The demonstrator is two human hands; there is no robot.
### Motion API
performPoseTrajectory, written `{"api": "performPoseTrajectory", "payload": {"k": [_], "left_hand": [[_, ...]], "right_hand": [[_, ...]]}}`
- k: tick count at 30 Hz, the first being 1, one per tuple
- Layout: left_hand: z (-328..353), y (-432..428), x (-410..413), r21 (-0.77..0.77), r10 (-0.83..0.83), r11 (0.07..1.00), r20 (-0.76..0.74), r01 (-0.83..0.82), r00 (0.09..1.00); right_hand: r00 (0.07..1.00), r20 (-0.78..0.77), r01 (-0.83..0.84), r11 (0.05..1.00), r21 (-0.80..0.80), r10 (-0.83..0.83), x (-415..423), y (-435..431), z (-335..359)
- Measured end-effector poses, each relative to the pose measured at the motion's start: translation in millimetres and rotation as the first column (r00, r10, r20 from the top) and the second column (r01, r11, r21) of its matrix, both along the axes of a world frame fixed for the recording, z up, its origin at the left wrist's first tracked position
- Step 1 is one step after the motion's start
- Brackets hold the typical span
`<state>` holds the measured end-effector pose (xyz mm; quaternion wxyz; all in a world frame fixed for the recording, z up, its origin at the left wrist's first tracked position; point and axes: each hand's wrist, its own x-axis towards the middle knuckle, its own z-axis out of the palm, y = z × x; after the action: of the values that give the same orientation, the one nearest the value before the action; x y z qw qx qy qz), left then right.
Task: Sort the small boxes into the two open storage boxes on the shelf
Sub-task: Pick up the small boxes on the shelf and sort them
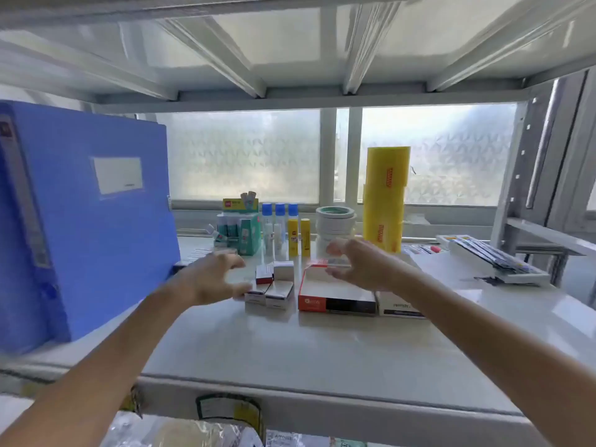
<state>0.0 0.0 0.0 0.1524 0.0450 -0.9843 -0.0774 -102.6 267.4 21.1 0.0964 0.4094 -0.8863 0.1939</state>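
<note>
Several small white boxes [274, 285] with red and grey labels stand stacked in a cluster at the middle of the shelf [290, 346]. Right of them lies an open red storage box [335, 298], and a second open storage box [398, 306], white with a dark label, is partly hidden behind my right forearm. My left hand [213, 279] hovers with spread fingers just left of the cluster, its thumb close to the lowest small box. Over the back of the red box my right hand [358, 262] is spread open and holds nothing.
A tall blue file box [84, 221] fills the shelf's left side. Along the back stand a green display box of correction tapes [242, 227], glue sticks [298, 237], tape rolls [335, 221] and a yellow roll [385, 198]. A tray of pens [493, 256] lies at the right.
</note>
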Motion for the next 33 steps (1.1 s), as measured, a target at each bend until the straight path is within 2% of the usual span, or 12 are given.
{"api": "performPoseTrajectory", "payload": {"k": [6,11,14,17,20,26,33], "left_hand": [[-14.7,7.6,-5.7,0.146,-0.094,0.986,0.071,0.083,0.993],[-18.7,8.9,-13.6,0.212,-0.107,0.973,0.059,0.092,0.993],[-19.0,7.6,-19.0,0.230,-0.120,0.968,0.075,0.099,0.990],[-18.5,7.1,-23.5,0.231,-0.130,0.967,0.097,0.104,0.987],[-17.3,5.8,-26.1,0.231,-0.138,0.967,0.106,0.111,0.985],[-22.0,-0.7,-27.9,0.215,-0.085,0.975,0.100,0.062,0.991],[-16.8,-5.8,-14.6,0.262,-0.078,0.964,0.170,0.031,0.982]], "right_hand": [[0.997,0.060,-0.045,0.996,0.083,0.040,-0.6,-57.1,-20.3],[1.000,0.014,-0.012,0.999,-0.031,0.013,-12.8,-75.9,-26.6],[0.999,0.007,-0.052,0.996,-0.073,0.053,-19.3,-74.9,-28.7],[0.982,0.154,-0.089,0.990,-0.111,0.106,-21.5,-71.6,-23.6],[0.934,0.333,-0.128,0.991,-0.027,0.130,-15.9,-72.0,-13.9],[0.967,0.251,-0.093,0.978,0.189,0.044,-9.2,-82.2,-11.2],[0.891,0.451,-0.126,0.982,0.141,0.050,-19.8,-83.3,-8.4]]}}
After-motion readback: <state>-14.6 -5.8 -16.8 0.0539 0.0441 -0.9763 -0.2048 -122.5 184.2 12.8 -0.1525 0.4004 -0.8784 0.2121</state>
